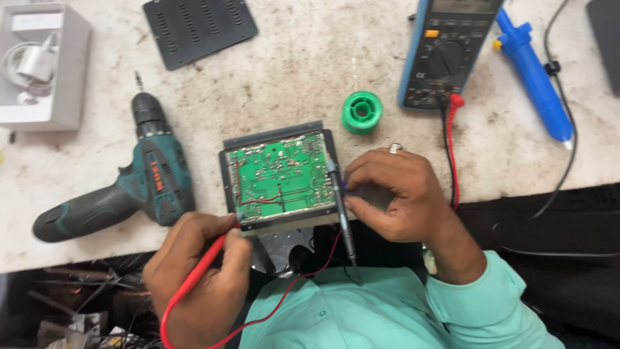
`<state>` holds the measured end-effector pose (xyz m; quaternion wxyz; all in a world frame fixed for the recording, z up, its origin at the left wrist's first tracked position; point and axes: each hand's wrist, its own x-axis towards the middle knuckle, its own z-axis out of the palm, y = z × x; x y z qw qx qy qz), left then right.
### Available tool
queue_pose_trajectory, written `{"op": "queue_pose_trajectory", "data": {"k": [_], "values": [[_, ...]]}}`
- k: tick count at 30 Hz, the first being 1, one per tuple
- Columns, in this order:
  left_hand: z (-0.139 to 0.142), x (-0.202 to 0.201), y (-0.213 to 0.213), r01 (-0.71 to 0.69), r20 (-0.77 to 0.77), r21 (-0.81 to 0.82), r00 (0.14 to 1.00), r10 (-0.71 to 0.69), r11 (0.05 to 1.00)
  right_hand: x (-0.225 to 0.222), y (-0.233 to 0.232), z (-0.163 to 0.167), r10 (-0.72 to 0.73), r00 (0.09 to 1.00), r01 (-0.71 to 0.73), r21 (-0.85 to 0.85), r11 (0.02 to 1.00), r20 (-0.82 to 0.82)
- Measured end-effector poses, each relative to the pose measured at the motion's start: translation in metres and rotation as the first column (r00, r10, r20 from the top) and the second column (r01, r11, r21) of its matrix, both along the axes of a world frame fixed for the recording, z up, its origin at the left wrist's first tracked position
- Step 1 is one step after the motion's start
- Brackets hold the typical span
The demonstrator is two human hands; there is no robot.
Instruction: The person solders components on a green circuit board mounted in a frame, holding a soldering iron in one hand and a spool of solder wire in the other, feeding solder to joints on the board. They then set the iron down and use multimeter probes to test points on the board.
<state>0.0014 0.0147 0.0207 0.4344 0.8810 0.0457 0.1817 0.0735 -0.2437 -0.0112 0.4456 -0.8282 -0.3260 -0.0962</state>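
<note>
Both hands grip multimeter probes: left hand (pixel 200 278) pinches the red probe (pixel 203 268), right hand (pixel 394 194) the black probe (pixel 341 207), tips on the green circuit board (pixel 281 174) at the worktop (pixel 310 64) edge; next test point needs steady placement.

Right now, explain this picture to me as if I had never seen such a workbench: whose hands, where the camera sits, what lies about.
The one picture comes from a camera on the person's head, looking down at their own two bare hands. The left hand holds a red probe, its tip at the corner of a green circuit board. The right hand holds a black probe against the board's other edge. Both probes' wires run to a blue meter at the top. On the pale bench also lie a cordless drill, a green spool, a blue plunger tool and a dark vented cover.
</note>
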Motion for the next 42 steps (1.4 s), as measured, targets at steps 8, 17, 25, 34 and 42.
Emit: {"op": "queue_pose_trajectory", "data": {"k": [8,17,25,34,42], "values": [[0.003,-0.005,0.006,0.026,0.026,-0.059,0.999,-0.024,0.998,-0.003,0.008,-0.001,-0.034,0.999,0.034,-0.025,0.999,-0.017],[-0.017,-0.015,0.017,0.094,0.126,-0.234,0.990,-0.066,0.968,-0.007,0.011,-0.003,-0.050,0.998,0.049,-0.044,0.998,-0.029],[-0.019,-0.011,0.016,0.056,0.111,-0.130,0.993,-0.041,0.990,-0.007,0.011,-0.002,-0.053,0.998,0.051,-0.051,0.997,-0.031],[-0.014,-0.009,0.012,0.035,0.072,-0.114,0.997,-0.027,0.993,-0.006,0.012,-0.001,-0.057,0.997,0.055,-0.041,0.998,-0.057],[-0.011,-0.011,-0.004,-0.007,0.064,-0.025,0.998,0.009,1.000,-0.002,0.002,-0.001,0.005,1.000,-0.005,0.002,1.000,0.016]]}}
